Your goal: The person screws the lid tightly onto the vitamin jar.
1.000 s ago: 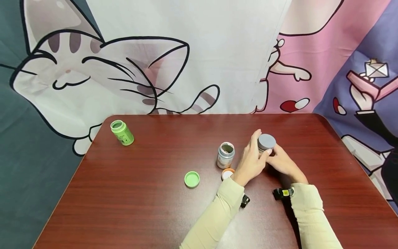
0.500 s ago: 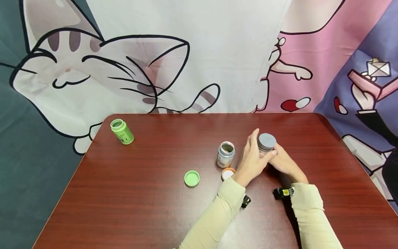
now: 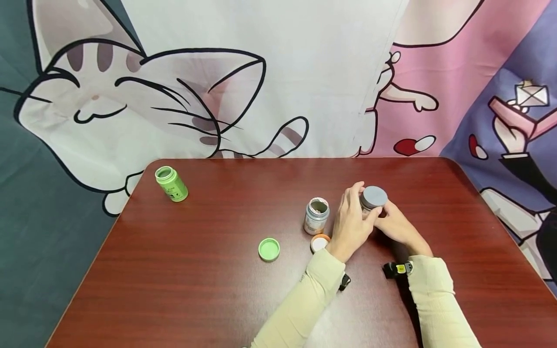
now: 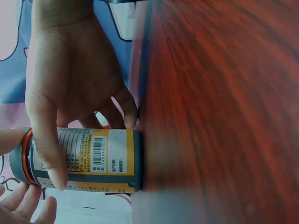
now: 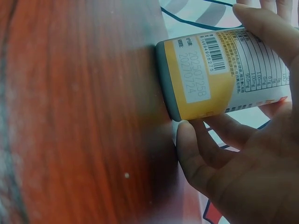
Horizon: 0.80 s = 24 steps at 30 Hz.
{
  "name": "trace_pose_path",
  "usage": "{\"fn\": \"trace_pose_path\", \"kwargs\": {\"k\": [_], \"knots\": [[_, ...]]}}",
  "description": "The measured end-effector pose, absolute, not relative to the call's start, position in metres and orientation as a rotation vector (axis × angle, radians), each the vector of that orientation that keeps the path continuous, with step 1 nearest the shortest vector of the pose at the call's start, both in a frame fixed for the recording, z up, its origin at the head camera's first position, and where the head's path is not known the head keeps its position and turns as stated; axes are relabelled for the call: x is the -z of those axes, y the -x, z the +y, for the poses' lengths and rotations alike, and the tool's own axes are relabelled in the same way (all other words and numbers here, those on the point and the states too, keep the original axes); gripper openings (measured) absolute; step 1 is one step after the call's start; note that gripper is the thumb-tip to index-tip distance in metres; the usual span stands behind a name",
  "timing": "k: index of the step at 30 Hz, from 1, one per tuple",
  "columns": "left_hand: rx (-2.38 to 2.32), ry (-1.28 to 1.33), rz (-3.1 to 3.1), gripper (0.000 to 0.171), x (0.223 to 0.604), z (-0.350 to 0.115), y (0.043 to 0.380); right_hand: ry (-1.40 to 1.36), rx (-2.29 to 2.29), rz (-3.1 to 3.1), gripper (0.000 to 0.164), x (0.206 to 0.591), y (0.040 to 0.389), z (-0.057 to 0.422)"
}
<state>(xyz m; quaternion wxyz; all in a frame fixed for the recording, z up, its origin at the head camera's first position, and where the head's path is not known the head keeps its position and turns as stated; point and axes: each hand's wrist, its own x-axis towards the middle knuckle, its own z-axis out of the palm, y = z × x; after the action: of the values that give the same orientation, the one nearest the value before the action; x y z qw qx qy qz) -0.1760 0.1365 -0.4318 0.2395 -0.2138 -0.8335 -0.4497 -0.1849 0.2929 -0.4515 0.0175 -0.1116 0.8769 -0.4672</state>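
Observation:
Upright on the table is a pill bottle with a grey lid point(image 3: 374, 197), its yellow-and-white label point(image 5: 215, 70) facing the wrist cameras. The bottle's base meets the tabletop. My left hand point(image 3: 349, 229) grips it at the lid end, its thumb point(image 4: 10, 141) and fingertips on opposite sides of the lid in the left wrist view. My right hand point(image 3: 402, 228) holds the body lower down, thumb across the label and other fingers around the far side. An orange ring shows beneath the lid point(image 4: 21, 161).
Left of my hands stands an uncapped grey bottle point(image 3: 315, 223). An orange-rimmed lid point(image 3: 319, 243) lies close to my left sleeve, and a green lid point(image 3: 269, 250) farther left. A green uncapped bottle point(image 3: 172, 184) stands at the table's point(image 3: 174, 270) far left. A printed cloth point(image 3: 278, 77) hangs behind.
My left thumb stretched out over the bottle's near side half a second ago and has now drawn back, and the left fingers shifted slightly. The bottle and right hand stay in place.

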Motion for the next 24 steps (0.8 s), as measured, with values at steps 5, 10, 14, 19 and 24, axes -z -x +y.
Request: {"fn": "trace_pose_path", "kwargs": {"k": [5,10,14,19,24], "knots": [[1.238,0.592,-2.292,0.066,0.4306,0.1361,0.1759,0.348,1.455,2.727,0.045,0.4499,0.1850,0.2921],[1.266,0.614,-2.347,0.066,0.4296,0.1348,0.1751,0.349,1.461,2.710,0.045,0.4501,0.1843,0.2926],[1.285,0.647,-2.399,0.065,0.4286,0.1341,0.1743,0.345,1.456,2.713,0.046,0.4509,0.1834,0.2937],[1.227,0.706,-2.447,0.057,0.4302,0.1348,0.1747,0.344,1.442,2.736,0.051,0.4515,0.1820,0.2931],[1.198,0.777,-2.458,0.058,0.4332,0.1350,0.1752,0.379,1.455,2.733,0.053,0.4515,0.1807,0.2923]]}}
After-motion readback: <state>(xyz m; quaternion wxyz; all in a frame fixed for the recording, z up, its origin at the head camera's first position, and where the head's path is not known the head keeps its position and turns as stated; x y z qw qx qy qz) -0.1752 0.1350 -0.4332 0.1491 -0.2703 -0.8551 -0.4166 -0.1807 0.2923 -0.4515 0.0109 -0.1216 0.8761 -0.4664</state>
